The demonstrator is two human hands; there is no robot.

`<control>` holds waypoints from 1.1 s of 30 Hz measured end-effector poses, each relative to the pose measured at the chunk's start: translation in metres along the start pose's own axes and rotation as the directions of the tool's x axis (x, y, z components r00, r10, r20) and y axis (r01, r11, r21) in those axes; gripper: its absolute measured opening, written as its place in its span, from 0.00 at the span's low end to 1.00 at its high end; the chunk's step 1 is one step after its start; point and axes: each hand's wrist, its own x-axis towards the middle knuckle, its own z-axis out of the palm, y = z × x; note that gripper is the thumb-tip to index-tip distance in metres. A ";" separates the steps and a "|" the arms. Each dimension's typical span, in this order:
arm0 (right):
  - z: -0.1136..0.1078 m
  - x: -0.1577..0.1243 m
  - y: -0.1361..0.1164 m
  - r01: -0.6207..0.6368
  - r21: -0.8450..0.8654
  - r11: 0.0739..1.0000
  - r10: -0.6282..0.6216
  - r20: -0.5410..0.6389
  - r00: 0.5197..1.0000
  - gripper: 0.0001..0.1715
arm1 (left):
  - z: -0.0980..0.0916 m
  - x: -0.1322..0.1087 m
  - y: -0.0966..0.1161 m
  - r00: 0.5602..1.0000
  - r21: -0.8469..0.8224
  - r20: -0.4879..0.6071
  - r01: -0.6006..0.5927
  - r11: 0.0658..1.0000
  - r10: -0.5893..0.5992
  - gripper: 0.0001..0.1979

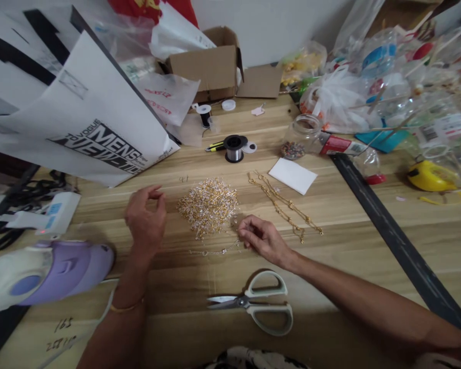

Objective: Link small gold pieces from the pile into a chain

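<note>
A pile of small gold and clear beaded pieces [209, 205] lies on the wooden table between my hands. My left hand [146, 218] hovers just left of the pile, fingers bent, a gap between thumb and forefinger, and nothing visible in them. On the right, my right hand [262, 238] is closed in a pinch at the end of a thin silver chain [215, 252], which runs leftward along the table below the pile. The fingertips partly hide that end. Two gold chains [288, 205] lie to the right of the pile. White-handled scissors [253, 302] rest nearer me, blades slightly apart.
Behind the pile stand a wire spool [234, 149] and a jar of beads [297, 138], with a folded white paper [293, 176] nearby. A large white bag [77, 113] and a purple device [69, 274] are at left. Plastic bags and bottles [388, 72] crowd the right.
</note>
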 end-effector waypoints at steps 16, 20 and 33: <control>0.000 0.000 0.001 -0.031 0.036 0.999 0.031 -0.002 1.000 0.15 | -0.013 0.014 -0.027 0.992 0.205 0.115 -0.082 0.975 0.059 0.07; 0.001 0.000 0.000 -0.040 0.042 0.998 0.040 -0.005 0.999 0.16 | -0.005 -0.004 0.020 0.983 -0.121 0.131 -0.112 0.986 0.128 0.06; 0.000 0.000 0.000 -0.011 -0.040 0.999 0.013 0.061 0.998 0.15 | 0.018 -0.054 0.080 0.681 -0.529 0.645 0.069 0.846 0.348 0.07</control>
